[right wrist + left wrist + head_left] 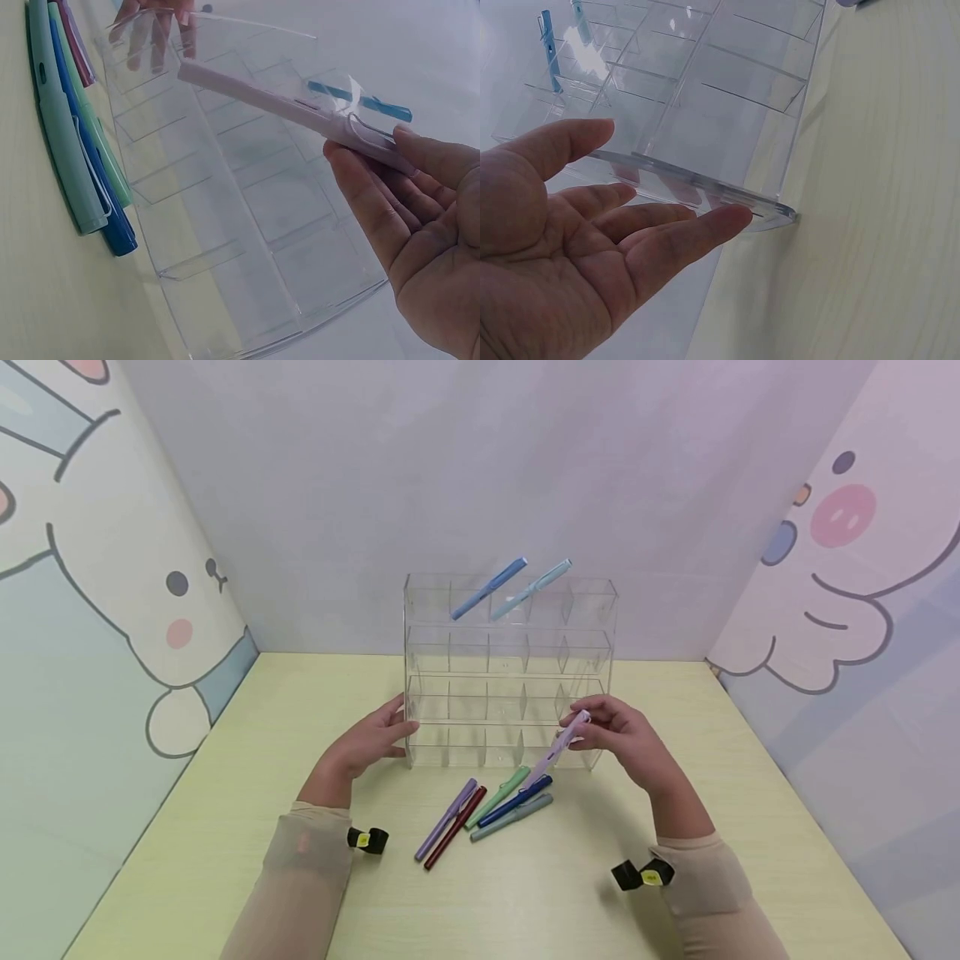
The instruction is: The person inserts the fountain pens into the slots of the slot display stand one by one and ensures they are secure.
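Note:
A light purple pen (557,750) is pinched by its clip end between the thumb and fingers of my right hand (618,739). It slants down and left before the lower front of a clear compartment rack (502,724); the right wrist view shows the pen's clip (371,133) near the thumb. My left hand (367,739) rests at the rack's left side, its fingers extended along the side panel (697,184) and the thumb apart from them. Two pens, one blue (489,589) and one pale blue (534,588), lean in the rack's top row.
On the table (300,693) before the rack lie several pens: purple (446,820), dark red (456,828), green (498,797), dark blue (515,802) and grey-green (512,817). A grey curtain-like backdrop (337,510) stands behind, with cartoon-printed panels at both sides.

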`<action>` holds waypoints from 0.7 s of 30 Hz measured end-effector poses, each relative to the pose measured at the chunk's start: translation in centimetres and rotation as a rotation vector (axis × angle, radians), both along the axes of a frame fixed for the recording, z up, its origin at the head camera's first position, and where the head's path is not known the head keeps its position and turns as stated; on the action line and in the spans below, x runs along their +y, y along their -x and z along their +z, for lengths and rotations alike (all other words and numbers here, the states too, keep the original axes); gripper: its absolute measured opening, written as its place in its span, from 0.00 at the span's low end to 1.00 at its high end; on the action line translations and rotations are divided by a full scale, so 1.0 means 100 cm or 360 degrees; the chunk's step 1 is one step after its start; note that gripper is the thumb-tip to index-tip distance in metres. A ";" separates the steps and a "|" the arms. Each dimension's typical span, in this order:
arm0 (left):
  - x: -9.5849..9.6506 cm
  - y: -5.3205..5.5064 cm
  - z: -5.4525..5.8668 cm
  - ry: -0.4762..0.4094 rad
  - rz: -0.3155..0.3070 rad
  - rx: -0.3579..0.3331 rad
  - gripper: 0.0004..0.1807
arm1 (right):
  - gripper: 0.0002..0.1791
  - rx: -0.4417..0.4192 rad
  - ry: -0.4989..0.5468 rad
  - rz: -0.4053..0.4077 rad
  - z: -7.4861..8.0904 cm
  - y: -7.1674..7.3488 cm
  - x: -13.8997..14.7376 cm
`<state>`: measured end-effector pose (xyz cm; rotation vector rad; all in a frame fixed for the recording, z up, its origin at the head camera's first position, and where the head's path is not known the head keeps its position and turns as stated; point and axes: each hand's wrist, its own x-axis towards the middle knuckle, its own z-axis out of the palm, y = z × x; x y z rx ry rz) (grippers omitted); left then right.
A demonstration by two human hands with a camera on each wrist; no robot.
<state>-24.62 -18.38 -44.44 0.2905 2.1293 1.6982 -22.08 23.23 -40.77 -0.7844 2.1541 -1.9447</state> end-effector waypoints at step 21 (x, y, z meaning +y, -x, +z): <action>0.000 0.000 -0.001 0.0042 0.0017 0.0000 0.40 | 0.14 0.0099 0.0519 -0.0348 -0.003 0.008 0.003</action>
